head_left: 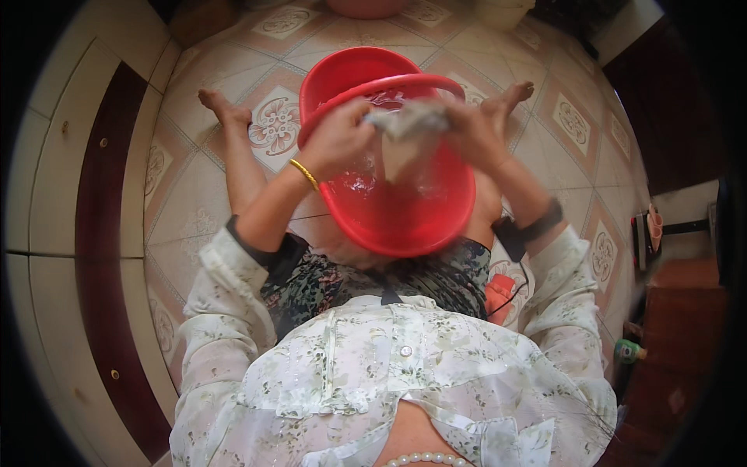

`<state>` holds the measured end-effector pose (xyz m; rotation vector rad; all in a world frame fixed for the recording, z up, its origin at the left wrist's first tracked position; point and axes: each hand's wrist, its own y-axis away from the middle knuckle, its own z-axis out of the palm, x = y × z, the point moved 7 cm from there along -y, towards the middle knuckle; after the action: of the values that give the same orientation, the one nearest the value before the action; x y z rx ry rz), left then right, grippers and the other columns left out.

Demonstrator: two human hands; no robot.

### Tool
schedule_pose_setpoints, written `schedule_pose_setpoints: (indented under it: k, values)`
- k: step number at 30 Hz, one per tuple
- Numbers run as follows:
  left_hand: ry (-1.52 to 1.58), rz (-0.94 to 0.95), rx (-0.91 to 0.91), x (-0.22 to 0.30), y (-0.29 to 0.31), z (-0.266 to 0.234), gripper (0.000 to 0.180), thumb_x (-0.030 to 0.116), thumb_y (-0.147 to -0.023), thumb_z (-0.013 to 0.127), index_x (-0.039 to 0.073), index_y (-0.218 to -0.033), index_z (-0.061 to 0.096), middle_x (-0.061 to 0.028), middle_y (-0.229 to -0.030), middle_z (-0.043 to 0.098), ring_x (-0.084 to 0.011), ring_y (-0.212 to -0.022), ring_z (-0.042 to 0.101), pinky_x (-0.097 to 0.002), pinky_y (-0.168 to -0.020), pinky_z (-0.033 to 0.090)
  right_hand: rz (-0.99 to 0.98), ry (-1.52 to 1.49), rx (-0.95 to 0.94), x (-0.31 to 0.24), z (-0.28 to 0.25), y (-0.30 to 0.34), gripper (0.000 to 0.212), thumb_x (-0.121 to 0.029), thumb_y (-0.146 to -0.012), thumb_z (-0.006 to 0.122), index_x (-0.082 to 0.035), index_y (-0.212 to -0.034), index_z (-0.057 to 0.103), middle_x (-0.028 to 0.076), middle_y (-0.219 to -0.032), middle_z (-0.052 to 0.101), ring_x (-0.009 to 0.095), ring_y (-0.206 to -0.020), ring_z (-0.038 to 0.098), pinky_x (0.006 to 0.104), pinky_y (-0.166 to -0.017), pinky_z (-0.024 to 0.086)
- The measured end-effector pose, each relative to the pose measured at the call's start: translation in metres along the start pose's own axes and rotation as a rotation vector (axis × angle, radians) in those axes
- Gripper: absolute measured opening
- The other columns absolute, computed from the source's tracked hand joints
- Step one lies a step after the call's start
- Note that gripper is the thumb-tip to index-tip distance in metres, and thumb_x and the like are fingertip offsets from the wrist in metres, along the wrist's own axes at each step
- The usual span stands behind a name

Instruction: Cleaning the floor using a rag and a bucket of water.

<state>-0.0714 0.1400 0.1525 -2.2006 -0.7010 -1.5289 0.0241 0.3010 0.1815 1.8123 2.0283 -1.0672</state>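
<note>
My left hand (342, 142), with a gold bangle at its wrist, is closed on one side of a pale grey-white cloth (406, 128). The other side of the cloth is gripped by my right hand (476, 134), which is smeared by motion. The cloth hangs in a blurred fold over a red plastic basin (405, 229) between my legs. That basin looks tilted, its near end against my lap, and bright glints show inside it. A second red basin (331, 78) stands just beyond, partly hidden by the nearer one's rim.
My bare feet (233, 109) rest on patterned floor tiles either side of the basins. Farther off are a pink basin (366, 6) and a cream bucket (504, 12). Cabinets (54, 179) line the left; a green bottle (626, 352) and brown wooden furniture (677, 335) stand at right.
</note>
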Motion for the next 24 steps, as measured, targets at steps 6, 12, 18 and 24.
schedule_pose_setpoints:
  k: [6, 12, 18, 24]
  values:
    - [-0.261, -0.324, -0.171, -0.164, 0.025, 0.072, 0.026, 0.000, -0.081, 0.057, 0.000, -0.106, 0.051, -0.0108, -0.086, 0.062, -0.0163, -0.072, 0.061, -0.0308, -0.060, 0.051, 0.314, 0.232, -0.474, 0.082, 0.131, 0.080, 0.039, -0.038, -0.073, 0.068, -0.012, -0.104, 0.065, 0.016, -0.105, 0.062, 0.033, -0.097, 0.061, 0.0433, -0.082, 0.048]
    - [0.235, -0.014, -0.274, -0.101, 0.029, 0.094, 0.087, -0.002, -0.071, 0.073, 0.016, -0.139, 0.023, -0.0115, -0.121, 0.051, -0.0173, -0.103, 0.054, -0.0297, -0.079, 0.052, 0.394, -0.122, -0.443, 0.021, 0.110, 0.049, 0.043, -0.015, -0.072, 0.070, -0.006, -0.113, 0.059, 0.018, -0.102, 0.063, 0.031, -0.099, 0.062, 0.0383, -0.085, 0.048]
    - [0.016, -0.007, -0.009, -0.045, -0.002, 0.047, 0.047, -0.006, -0.076, 0.061, 0.002, -0.121, 0.054, -0.0060, -0.096, 0.065, -0.0126, -0.090, 0.062, -0.0261, -0.073, 0.053, 0.389, -0.611, -0.194, 0.022, 0.059, 0.021, 0.087, -0.011, -0.070, 0.077, -0.007, -0.139, 0.024, 0.015, -0.119, 0.051, 0.028, -0.111, 0.053, 0.0400, -0.093, 0.045]
    - [0.215, 0.201, 0.028, 0.023, -0.008, 0.030, 0.048, -0.014, -0.074, 0.050, 0.002, -0.119, 0.057, -0.0036, -0.103, 0.063, -0.0122, -0.093, 0.061, -0.0254, -0.080, 0.051, 0.339, -0.594, -0.308, 0.001, 0.081, 0.008, 0.043, -0.011, -0.071, 0.077, -0.006, -0.110, 0.061, 0.002, -0.099, 0.064, 0.010, -0.093, 0.057, 0.0290, -0.085, 0.046]
